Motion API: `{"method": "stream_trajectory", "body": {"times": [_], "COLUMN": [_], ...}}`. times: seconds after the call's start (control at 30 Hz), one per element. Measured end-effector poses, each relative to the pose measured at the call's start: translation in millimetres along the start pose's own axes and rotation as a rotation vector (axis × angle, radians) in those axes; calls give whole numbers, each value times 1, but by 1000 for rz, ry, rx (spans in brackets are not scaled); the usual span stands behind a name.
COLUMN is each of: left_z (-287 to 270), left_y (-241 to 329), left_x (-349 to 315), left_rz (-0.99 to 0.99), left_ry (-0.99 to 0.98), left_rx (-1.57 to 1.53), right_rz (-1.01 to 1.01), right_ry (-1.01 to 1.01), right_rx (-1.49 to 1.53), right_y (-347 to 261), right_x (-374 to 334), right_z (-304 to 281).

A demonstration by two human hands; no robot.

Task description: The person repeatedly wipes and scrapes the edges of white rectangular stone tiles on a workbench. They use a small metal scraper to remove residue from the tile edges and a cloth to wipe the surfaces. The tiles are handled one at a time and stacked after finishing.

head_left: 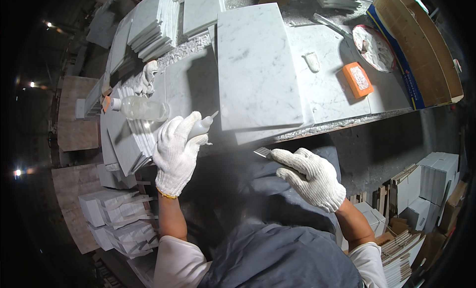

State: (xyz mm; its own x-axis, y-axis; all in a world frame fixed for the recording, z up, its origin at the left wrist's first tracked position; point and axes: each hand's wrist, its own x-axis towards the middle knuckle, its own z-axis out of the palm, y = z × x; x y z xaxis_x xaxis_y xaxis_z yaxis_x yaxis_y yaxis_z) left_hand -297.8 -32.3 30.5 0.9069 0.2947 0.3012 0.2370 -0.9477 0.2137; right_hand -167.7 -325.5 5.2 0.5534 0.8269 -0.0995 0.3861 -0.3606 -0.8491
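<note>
Head view: the gloved left hand [174,148] has its fingers wrapped around a small squeeze bottle [200,128], nozzle pointing far and right; the gloved right hand's [313,176] fingertips pinch a flat metal blade [263,152], thumb contact unclear. Beyond lies a grey-veined marble slab [259,65]. Good handling probably means squeezing lightly and keeping the blade's edge off the glove. Farther right sits an orange block [355,81].
</note>
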Motion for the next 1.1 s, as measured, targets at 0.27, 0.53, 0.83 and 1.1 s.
{"method": "stream_trajectory", "body": {"times": [0.27,0.53,0.83,1.1], "left_z": [-18,-21,-22,-21], "left_y": [10,17,20,21], "left_x": [11,15,18,18], "left_rz": [5,30,55,112], "left_ry": [-128,-123,-125,-104], "left_rx": [28,96,175,310], "right_rz": [-30,-76,-47,-64], "right_ry": [44,65,17,32], "right_rx": [-10,13,-20,5], "right_y": [2,2,5,5], "right_x": [2,1,1,0], "right_z": [3,0,0,-1]}}
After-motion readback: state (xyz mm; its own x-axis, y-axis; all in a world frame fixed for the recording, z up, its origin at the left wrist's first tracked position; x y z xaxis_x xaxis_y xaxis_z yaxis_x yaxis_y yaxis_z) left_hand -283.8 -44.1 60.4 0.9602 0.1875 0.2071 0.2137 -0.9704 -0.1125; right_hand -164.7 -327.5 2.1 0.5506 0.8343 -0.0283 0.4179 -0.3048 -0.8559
